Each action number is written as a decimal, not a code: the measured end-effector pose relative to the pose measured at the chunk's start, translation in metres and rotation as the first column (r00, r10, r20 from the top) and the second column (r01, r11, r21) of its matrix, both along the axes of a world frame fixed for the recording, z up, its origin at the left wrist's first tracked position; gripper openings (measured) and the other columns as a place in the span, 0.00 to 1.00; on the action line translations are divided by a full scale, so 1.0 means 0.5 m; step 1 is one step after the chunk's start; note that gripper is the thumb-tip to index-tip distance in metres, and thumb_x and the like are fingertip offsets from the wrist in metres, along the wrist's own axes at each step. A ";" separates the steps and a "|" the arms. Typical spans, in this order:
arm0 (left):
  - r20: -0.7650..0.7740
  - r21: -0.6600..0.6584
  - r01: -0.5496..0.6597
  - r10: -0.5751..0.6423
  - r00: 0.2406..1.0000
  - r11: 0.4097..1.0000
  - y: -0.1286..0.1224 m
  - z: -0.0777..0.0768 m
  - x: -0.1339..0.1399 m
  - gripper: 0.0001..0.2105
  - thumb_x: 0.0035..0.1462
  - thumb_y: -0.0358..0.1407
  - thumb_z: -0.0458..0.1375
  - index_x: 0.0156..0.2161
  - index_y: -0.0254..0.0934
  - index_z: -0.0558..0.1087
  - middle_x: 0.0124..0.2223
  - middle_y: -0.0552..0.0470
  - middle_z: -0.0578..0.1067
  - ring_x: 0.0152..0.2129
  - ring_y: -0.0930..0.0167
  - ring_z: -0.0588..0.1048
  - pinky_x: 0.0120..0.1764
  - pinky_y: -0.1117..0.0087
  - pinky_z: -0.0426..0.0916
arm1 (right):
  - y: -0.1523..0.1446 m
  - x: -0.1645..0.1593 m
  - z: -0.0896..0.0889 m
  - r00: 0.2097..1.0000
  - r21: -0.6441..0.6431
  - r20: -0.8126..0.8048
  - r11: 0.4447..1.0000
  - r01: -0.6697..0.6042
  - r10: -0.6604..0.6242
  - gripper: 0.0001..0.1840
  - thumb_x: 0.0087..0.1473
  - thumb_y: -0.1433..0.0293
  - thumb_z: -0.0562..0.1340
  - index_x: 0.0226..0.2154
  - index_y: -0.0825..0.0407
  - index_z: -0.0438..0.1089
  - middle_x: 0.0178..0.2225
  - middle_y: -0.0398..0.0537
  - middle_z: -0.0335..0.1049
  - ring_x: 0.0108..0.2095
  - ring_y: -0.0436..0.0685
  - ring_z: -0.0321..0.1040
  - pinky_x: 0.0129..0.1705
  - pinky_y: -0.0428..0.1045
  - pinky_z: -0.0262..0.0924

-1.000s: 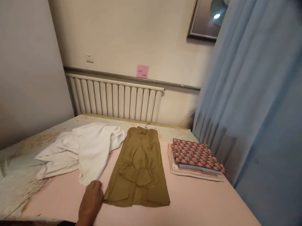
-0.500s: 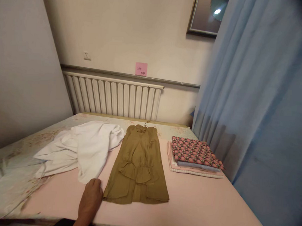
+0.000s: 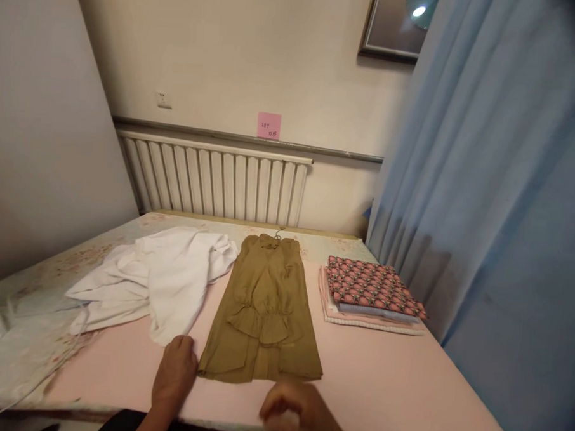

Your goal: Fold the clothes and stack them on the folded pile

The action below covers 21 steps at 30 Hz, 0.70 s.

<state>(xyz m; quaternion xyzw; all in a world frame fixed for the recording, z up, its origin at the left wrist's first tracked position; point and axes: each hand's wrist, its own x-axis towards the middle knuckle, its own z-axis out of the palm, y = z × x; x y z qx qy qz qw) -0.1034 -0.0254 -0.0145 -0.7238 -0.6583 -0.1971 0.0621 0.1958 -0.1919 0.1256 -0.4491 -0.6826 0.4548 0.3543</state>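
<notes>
An olive-brown garment (image 3: 269, 303) with gathered ruffles lies flat and folded lengthwise, its wide hem toward me. My left hand (image 3: 176, 366) rests closed on the pink sheet, right beside the lower left corner of the garment; its fingertips are hidden, so I cannot tell whether they grip the cloth. Just below the hem, at the bottom of the view, is my right hand (image 3: 307, 413), slightly blurred, with fingers curled toward the thumb and nothing visible in them. Beyond my left hand, a crumpled white cloth (image 3: 175, 280) spreads out to the left of the garment.
On the right sits a stack of folded fabrics topped by a red patterned cloth (image 3: 373, 286). A blue curtain (image 3: 460, 185) hangs alongside. Behind the bed stands a radiator (image 3: 222, 181). A white cable (image 3: 37, 382) runs over the left edge of the pink sheet (image 3: 380, 385).
My right hand has come into view from below, near the garment's hem. My left hand stays by the left corner. The view has tilted slightly.
</notes>
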 end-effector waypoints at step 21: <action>0.090 0.016 0.033 -0.035 0.995 0.999 0.001 0.002 -0.004 0.09 0.58 0.30 0.45 0.32 0.38 0.67 0.37 0.46 0.69 0.38 0.64 0.69 0.44 0.63 0.62 | 0.159 0.213 -0.258 0.505 -0.624 -0.350 0.598 0.503 -0.789 0.13 0.38 0.66 0.69 0.25 0.53 0.65 0.24 0.47 0.73 0.25 0.54 0.73 0.29 0.47 0.69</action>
